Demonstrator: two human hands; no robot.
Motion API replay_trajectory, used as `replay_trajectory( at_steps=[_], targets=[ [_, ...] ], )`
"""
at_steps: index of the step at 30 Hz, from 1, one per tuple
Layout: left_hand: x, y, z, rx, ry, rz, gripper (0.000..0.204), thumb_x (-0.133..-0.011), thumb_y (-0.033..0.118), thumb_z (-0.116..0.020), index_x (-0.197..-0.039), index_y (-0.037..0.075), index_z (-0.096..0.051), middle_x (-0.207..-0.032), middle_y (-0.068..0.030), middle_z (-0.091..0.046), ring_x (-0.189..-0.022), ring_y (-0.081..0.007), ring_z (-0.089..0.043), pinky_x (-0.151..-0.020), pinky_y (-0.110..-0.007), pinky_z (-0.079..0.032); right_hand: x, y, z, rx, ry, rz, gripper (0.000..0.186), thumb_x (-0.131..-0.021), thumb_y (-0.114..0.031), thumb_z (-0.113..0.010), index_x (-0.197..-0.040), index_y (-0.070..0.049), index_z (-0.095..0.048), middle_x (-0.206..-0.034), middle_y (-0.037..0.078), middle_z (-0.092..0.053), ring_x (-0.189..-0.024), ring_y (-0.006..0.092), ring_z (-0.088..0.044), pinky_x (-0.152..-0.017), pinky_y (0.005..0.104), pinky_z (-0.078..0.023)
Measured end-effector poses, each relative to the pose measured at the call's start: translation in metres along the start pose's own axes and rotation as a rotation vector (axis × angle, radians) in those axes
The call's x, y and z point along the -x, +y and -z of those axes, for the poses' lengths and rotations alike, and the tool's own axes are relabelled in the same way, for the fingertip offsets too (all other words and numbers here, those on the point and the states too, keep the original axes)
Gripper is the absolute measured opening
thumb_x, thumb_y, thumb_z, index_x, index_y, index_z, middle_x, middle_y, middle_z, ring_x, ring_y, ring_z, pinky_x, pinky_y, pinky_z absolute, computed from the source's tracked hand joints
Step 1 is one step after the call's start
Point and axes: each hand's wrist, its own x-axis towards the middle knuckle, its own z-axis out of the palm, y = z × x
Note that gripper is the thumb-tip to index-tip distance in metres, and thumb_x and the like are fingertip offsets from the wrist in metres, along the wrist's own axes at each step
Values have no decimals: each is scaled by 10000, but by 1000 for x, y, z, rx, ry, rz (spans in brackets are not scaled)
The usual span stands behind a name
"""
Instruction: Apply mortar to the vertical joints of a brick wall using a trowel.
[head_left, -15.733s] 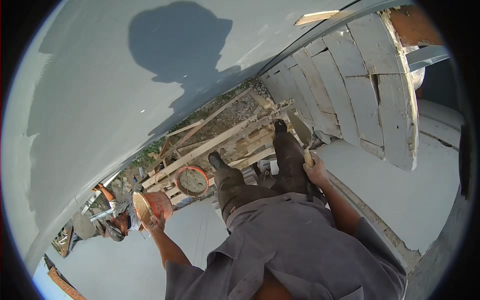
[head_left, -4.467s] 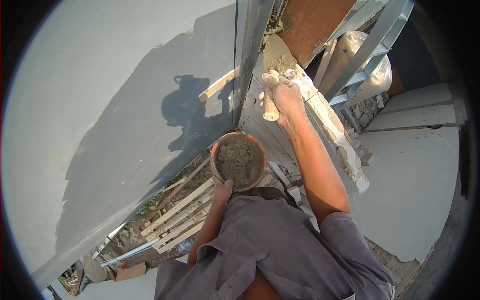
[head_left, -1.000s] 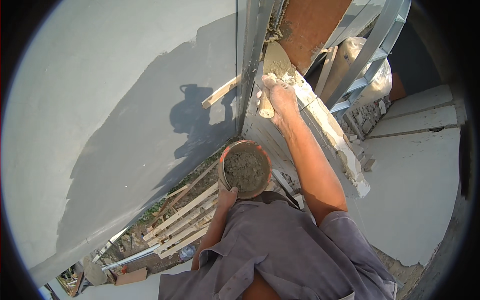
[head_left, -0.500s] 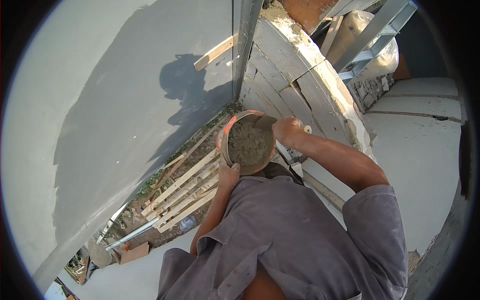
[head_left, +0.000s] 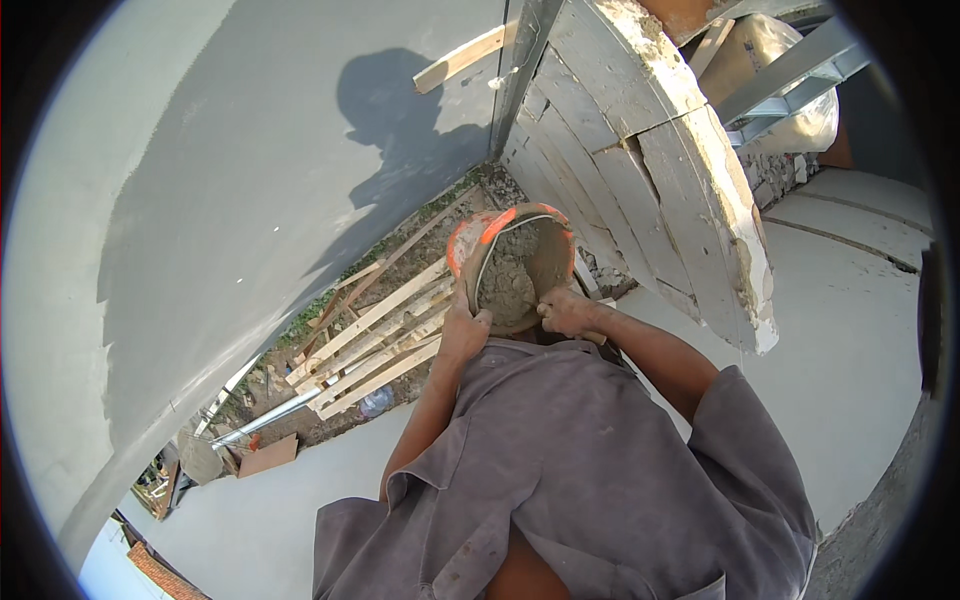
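Note:
My left hand grips the near-left rim of an orange bucket, held tilted just above my stomach, with grey, lumpy mortar inside. My right hand is closed on a trowel at the bucket's right side; its wooden handle shows partly below my fingers, and the blade is mostly hidden in the bucket. Beyond my hands at the upper right stands a whitewashed block wall with a broken, mortar-smeared top edge.
A grey painted wall fills the left, carrying a wood strip. Below lie wooden slats on littered ground. An aluminium ladder and a wrapped bulky bundle sit at upper right, beside pale slabs.
My right hand has brought the trowel down from the block wall's top into the bucket, which is now more tilted. The view has shifted, showing more of that wall.

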Motion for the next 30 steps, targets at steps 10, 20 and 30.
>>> replay_trajectory(
  at_steps=[10,20,30],
  targets=[
    [-38,-12,-1,307,64,-2,797,-735,95,-532,-1453,-14,-202,-1216,-268,-548,-1127,-350,-553,-957,-353,-426,12,32,-3,-139,350,239,168,-700,-125,-605,-717,1,-494,-622,109,-517,-602,209,-515,-586,367,-431],
    [-79,-17,2,652,13,94,721,-747,29,-534,-1418,-6,-273,-1210,-170,-558,-1080,-253,-558,-913,-311,-440,118,-31,40,-596,285,76,145,-819,-57,-605,-718,-38,-503,-556,4,-490,-433,92,-492,-397,268,-405],
    [-73,-22,9,660,134,129,741,-733,41,-538,-1424,1,-273,-1228,-188,-552,-1105,-263,-560,-943,-318,-426,247,-142,183,-416,875,157,149,-816,-158,-553,-809,-10,-553,-621,37,-522,-453,105,-505,-398,271,-415]
  ],
)
